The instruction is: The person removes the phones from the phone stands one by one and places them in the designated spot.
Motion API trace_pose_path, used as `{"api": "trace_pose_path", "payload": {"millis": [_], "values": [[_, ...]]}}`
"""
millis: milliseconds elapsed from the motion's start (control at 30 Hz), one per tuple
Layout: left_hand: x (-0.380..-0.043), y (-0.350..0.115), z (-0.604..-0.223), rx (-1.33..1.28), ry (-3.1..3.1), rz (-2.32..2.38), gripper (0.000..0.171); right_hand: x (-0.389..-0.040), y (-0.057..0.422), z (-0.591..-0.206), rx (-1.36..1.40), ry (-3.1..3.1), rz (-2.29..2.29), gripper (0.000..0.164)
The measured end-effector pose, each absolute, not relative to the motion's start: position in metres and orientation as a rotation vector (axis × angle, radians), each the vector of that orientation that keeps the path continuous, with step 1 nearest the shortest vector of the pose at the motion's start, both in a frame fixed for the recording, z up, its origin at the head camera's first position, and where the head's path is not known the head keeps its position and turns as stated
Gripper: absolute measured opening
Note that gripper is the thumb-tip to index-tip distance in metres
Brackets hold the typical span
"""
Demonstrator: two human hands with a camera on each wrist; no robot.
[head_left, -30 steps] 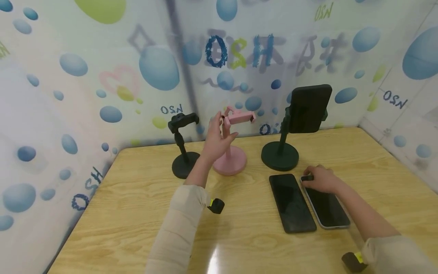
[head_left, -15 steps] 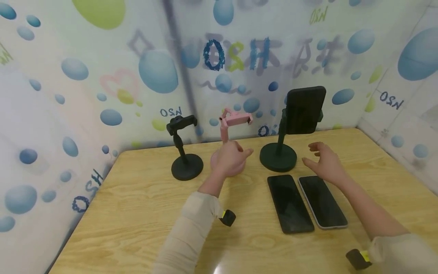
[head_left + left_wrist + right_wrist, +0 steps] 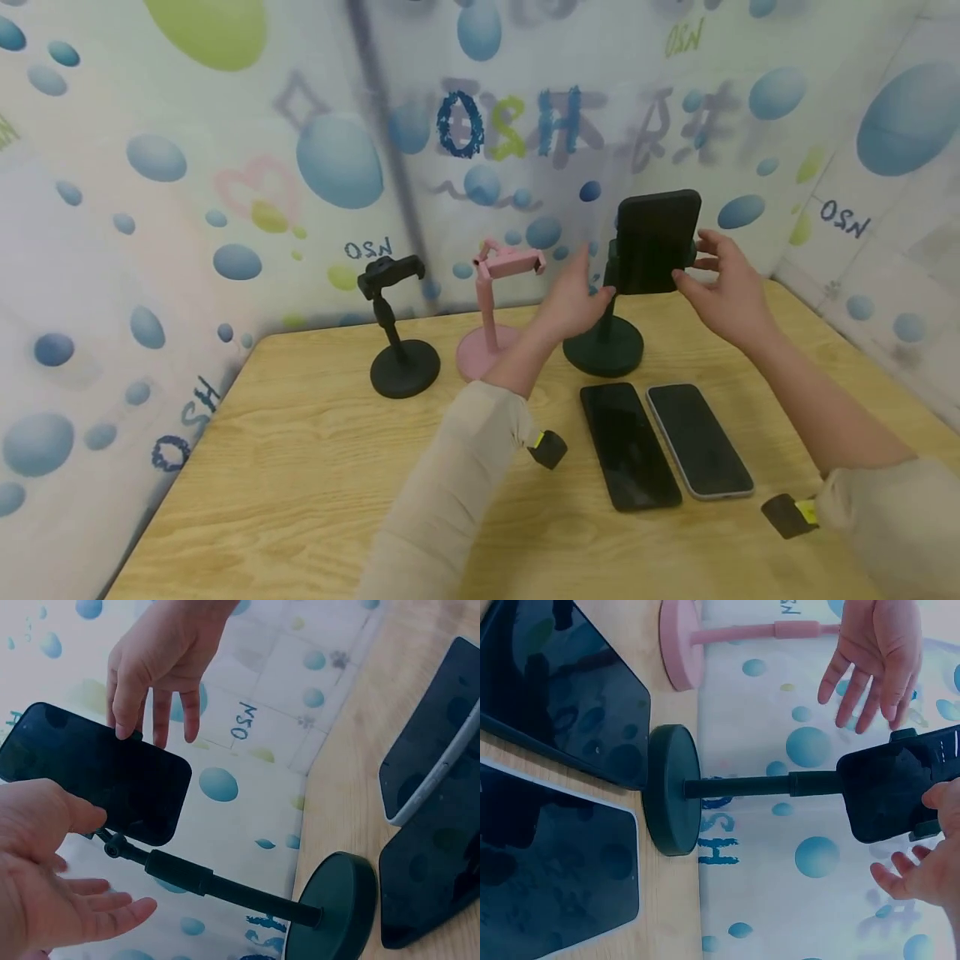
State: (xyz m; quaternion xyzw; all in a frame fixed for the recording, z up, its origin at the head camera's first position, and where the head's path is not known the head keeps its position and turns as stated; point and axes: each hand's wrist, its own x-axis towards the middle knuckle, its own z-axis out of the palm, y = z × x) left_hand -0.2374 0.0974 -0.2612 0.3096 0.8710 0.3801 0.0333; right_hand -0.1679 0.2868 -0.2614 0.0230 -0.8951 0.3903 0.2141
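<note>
A black phone [image 3: 657, 242] sits upright in the clamp of a dark green phone stand [image 3: 604, 348] at the back right. My left hand [image 3: 570, 298] is at the phone's left side, fingers spread loosely, thumb tip near the clamp. At the right side is my right hand [image 3: 727, 287]; its thumb [image 3: 936, 796] lies at the screen's edge in the right wrist view, and the other fingers extend loosely. Neither hand is seen to grip the phone. In the left wrist view, the stand's pole [image 3: 225, 889] runs down to its round base.
A pink phone stand [image 3: 487, 350] and a black phone stand [image 3: 403, 368] stand to the left, their clamps holding nothing. Two phones lie flat in front of the green stand: a black one [image 3: 630, 446] and a silver-edged one [image 3: 701, 442]. A patterned wall backs the wooden table [image 3: 300, 467].
My left hand has moved right from the pink stand to the clamped phone. My right hand has left the flat silver-edged phone and risen to the clamped phone's right side.
</note>
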Motion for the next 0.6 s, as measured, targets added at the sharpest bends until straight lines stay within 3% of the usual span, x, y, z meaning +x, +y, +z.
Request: {"api": "trace_pose_path", "payload": {"millis": [133,600], "values": [[-0.2411,0.1029,-0.2591,1.026,2.651,1.223,0.071,-0.1734,0.2871,-0.2609,0.119,-2.519,1.043,0.059],[-0.2406,0.1068,-0.2599,1.097,2.656,1.337,0.049,-0.1747,0.2903,-0.2675,0.202,-2.429,1.011,0.035]]}}
